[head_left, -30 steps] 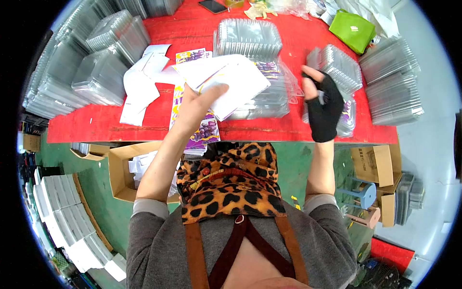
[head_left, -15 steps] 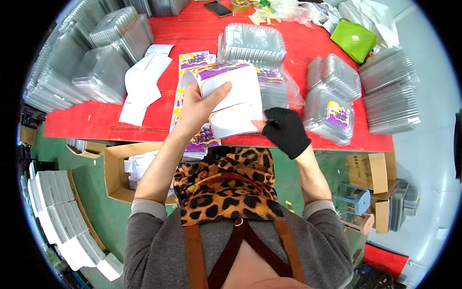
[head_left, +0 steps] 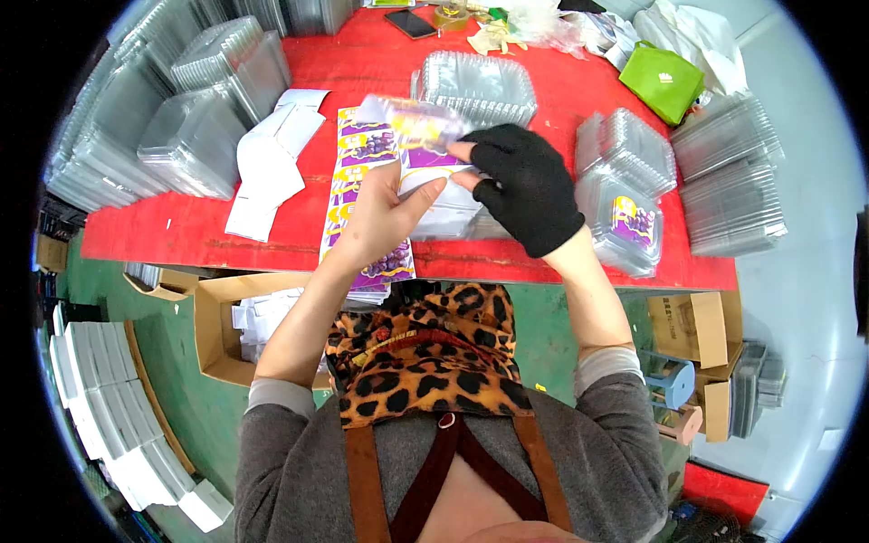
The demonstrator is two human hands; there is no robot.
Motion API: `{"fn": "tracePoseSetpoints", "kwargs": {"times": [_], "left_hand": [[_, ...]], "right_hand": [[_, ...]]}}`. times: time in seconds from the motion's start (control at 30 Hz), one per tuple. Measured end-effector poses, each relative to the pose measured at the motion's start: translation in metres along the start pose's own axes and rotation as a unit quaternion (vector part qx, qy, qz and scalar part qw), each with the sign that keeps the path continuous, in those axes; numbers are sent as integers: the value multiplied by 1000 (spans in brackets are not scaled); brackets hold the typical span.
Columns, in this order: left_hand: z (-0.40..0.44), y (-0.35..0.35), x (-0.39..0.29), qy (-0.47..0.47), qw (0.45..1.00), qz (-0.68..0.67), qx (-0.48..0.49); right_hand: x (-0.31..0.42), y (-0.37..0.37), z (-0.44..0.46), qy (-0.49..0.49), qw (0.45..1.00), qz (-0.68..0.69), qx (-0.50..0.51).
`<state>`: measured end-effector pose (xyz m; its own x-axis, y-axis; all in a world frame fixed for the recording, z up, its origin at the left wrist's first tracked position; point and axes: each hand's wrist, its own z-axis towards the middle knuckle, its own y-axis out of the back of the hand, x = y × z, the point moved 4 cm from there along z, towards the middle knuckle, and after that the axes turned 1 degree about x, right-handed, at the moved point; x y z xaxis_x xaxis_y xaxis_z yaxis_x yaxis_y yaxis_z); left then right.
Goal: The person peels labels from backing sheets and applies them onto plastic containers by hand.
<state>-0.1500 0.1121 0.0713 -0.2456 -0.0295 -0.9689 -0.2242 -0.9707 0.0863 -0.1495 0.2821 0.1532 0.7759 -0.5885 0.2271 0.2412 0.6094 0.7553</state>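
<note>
A purple and yellow sticker sheet (head_left: 418, 125), partly blurred, is bent up between my hands, its white backing showing lower down. Bare and ungloved, my left hand (head_left: 382, 215) grips the sheet's left side between thumb and fingers. My right hand (head_left: 528, 188), in a black fingerless glove, pinches at the sheet near its middle. Under my left hand lie more printed grape sticker sheets (head_left: 365, 149). Behind my right hand stands a stack of clear plastic boxes (head_left: 475, 86). To its right, a clear box bears a grape sticker (head_left: 634, 220).
Tall stacks of clear boxes stand at the left (head_left: 186, 145) and right (head_left: 731, 204) of the red table (head_left: 181, 231). White paper strips (head_left: 270, 167) lie left of the sheets. A green bag (head_left: 663, 81) and a phone (head_left: 410, 23) are at the back.
My right hand has moved up and left from the sheet's lower right corner to its middle. The sheet has turned, and its printed side now shows at the top.
</note>
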Motion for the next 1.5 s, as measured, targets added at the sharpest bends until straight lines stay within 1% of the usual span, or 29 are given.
{"fn": "tracePoseSetpoints", "kwargs": {"times": [0.07,0.13,0.17,0.2,0.27,0.3,0.37,0.4,0.43,0.5,0.53,0.57,0.6,0.63,0.67,0.7,0.73,0.77,0.83,0.87,0.97,1.07,1.13,1.33,1.43,1.5], "left_hand": [[-1,4,-4,0,994,112,-4],[-3,0,-11,-43,993,105,-12],[-4,-1,-15,-64,993,101,-14],[-4,-1,-17,-69,988,139,-5],[-2,1,-14,-46,973,224,16],[-1,1,-13,-34,963,266,26],[2,-1,-24,-82,981,174,12],[3,-1,-28,-105,986,127,5],[4,1,-22,-80,993,86,9],[9,8,-7,-29,999,3,14],[11,12,-9,94,992,-87,-6],[17,17,-9,122,985,-117,-37],[23,19,-16,160,960,-218,-68],[30,21,-23,195,923,-316,-96],[39,24,-25,178,900,-385,-103],[47,27,-27,159,871,-451,-109],[53,28,-30,148,840,-512,-100],[58,30,-29,139,825,-541,-89],[66,32,-27,121,792,-596,-64],[68,30,-29,102,784,-610,-54],[70,29,-27,95,796,-597,-41],[67,29,-29,102,815,-566,-71],[67,30,-28,105,813,-569,-69],[65,28,-29,116,812,-567,-73],[60,25,-38,126,824,-545,-93],[59,25,-36,133,828,-535,-102]], "right_hand": [[-5,-7,0,-3,999,14,30],[-10,-4,0,-17,997,33,71],[-13,-4,-1,-26,995,64,78],[-19,-3,-1,-36,991,93,85],[-24,2,-1,-52,983,141,107],[-28,9,-2,-83,980,167,76],[-38,23,-7,-145,965,218,15],[-46,38,-12,-175,956,220,-81],[-54,55,-20,-202,938,221,-174],[-59,84,-38,-225,897,215,-313],[-60,93,-51,-222,916,199,-268],[-54,88,-62,-187,930,226,-221],[-44,83,-72,-153,939,254,-172],[-26,73,-60,-13,934,353,-51],[-16,65,-63,6,940,339,29],[-9,53,-64,45,948,305,80],[-5,41,-68,52,957,273,84],[-4,30,-73,41,979,187,72],[-9,14,-76,68,997,26,14],[-11,9,-74,62,998,-4,4],[-20,-3,-71,74,994,-77,-28],[-31,-16,-65,69,993,-89,-33],[-37,-23,-62,76,993,-87,-39],[-50,-40,-63,63,996,-58,5],[-52,-44,-66,19,997,-41,56],[-59,-47,-66,-31,994,-5,106]]}}
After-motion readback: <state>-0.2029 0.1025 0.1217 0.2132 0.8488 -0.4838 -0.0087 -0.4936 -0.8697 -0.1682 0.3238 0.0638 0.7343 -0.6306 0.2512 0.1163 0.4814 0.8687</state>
